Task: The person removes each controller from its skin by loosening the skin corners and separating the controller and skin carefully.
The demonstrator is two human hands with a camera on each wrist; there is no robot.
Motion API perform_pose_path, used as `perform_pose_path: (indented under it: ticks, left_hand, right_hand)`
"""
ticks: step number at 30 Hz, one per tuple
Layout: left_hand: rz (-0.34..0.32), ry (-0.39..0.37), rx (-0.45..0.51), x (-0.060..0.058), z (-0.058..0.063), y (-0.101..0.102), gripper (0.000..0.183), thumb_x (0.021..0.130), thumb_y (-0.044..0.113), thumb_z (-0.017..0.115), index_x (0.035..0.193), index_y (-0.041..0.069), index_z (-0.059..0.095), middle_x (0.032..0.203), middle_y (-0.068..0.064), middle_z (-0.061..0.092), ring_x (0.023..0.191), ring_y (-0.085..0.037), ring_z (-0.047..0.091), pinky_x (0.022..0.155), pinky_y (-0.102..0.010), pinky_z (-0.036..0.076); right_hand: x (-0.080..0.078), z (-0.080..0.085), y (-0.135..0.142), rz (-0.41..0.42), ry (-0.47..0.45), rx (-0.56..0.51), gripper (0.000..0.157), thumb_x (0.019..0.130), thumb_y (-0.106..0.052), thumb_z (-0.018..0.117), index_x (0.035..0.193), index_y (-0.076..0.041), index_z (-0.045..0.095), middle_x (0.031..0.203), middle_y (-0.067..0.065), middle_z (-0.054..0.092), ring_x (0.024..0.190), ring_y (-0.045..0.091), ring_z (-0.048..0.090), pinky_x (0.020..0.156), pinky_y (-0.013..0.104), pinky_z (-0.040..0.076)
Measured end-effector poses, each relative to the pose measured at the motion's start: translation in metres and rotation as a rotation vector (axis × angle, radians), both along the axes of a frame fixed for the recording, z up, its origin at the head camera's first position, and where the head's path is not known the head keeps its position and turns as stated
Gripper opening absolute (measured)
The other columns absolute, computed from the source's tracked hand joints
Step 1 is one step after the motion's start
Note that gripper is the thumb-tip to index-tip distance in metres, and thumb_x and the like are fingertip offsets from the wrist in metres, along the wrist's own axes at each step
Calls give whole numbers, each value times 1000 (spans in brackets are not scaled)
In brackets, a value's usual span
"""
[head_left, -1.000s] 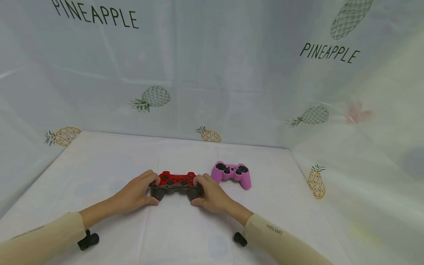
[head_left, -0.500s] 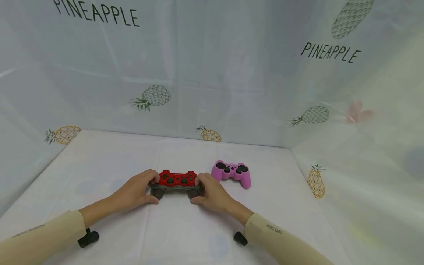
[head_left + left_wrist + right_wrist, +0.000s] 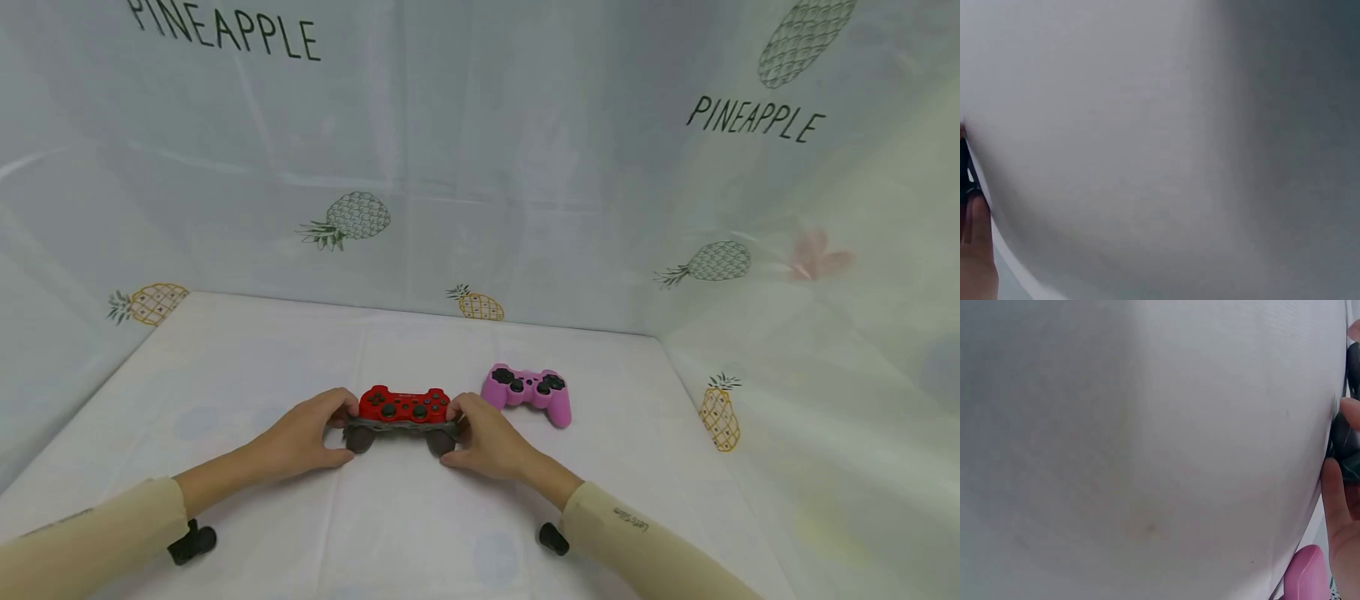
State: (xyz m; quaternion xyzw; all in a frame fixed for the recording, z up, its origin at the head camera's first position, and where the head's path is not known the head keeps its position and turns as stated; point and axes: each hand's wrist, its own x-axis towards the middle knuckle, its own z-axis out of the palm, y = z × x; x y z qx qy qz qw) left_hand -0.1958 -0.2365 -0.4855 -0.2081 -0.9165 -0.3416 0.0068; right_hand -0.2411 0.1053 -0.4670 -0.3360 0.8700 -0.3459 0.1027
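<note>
A red-topped game controller (image 3: 403, 407) with black sticks, a grey lower edge and dark handles lies on the white cloth in the head view. My left hand (image 3: 296, 437) holds its left end, fingers at the upper side and thumb beside the left handle. At the opposite end my right hand (image 3: 491, 442) has its fingers by the right side and its thumb below the right handle. The right wrist view catches my right hand (image 3: 1344, 531) with thumb and finger about a dark handle (image 3: 1345, 434). Only part of my left hand (image 3: 975, 256) shows in the left wrist view.
A pink game controller (image 3: 528, 390) lies just behind my right hand. White cloth (image 3: 420, 525) covers the table, and a pale pineapple-print sheet (image 3: 525, 167) stands around the back and sides. Black wrist devices (image 3: 192, 543) hang beneath the sleeves.
Both hands have eased slightly outward, the left toward the left and the right toward the right, showing more of the dark handles. The red-topped controller stays nearly in place.
</note>
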Motion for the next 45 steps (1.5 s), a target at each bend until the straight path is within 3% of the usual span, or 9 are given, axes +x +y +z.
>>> perform_pose_path:
  ticks: [11, 16, 21, 25, 33, 45]
  left_hand:
    - [-22, -16, 64, -4, -1, -1, 51, 79, 20, 94, 117, 21, 60, 114, 8, 67, 102, -9, 67, 92, -31, 58]
    - [-35, -110, 165, -4, -1, -5, 51, 83, 22, 92, 122, 21, 60, 119, 3, 66, 107, -11, 70, 96, -29, 57]
    - [-62, -247, 330, -4, -2, -9, 54, 89, 25, 89, 129, 12, 55, 131, -9, 63, 120, -19, 69, 101, -29, 55]
    - [-47, -302, 413, -2, -2, -7, 59, 87, 20, 90, 128, 6, 50, 133, -15, 59, 121, -21, 68, 98, -27, 56]
    - [3, -342, 435, 2, -2, 0, 59, 87, 21, 90, 124, 9, 46, 117, -10, 67, 109, -19, 70, 90, -25, 53]
    - [1, -287, 385, -3, 2, -3, 53, 90, 27, 88, 124, 11, 51, 109, -10, 61, 98, -19, 63, 84, -25, 53]
  right_hand:
    - [-10, -5, 4, -1, 32, -55, 47, 80, -11, 93, 110, -17, 58, 100, -6, 66, 87, 9, 66, 81, 24, 57]
    - [-16, -4, 4, 15, 10, -78, 47, 79, -12, 92, 112, -17, 58, 93, -5, 66, 84, 11, 66, 78, 24, 57]
    - [-18, -6, 5, -9, -62, -135, 48, 80, -10, 92, 116, -14, 61, 97, -1, 67, 86, 13, 70, 81, 26, 58]
    - [-16, -8, 6, -38, -125, -180, 48, 80, -9, 92, 119, -12, 64, 101, 1, 69, 87, 14, 72, 82, 27, 60]
    - [-18, -7, 7, -22, -159, -221, 49, 81, -9, 93, 120, -13, 63, 100, 3, 65, 87, 16, 68, 81, 27, 60]
    - [-21, -5, 8, -3, -182, -163, 46, 85, -20, 92, 118, -14, 61, 98, 4, 64, 85, 12, 63, 79, 25, 55]
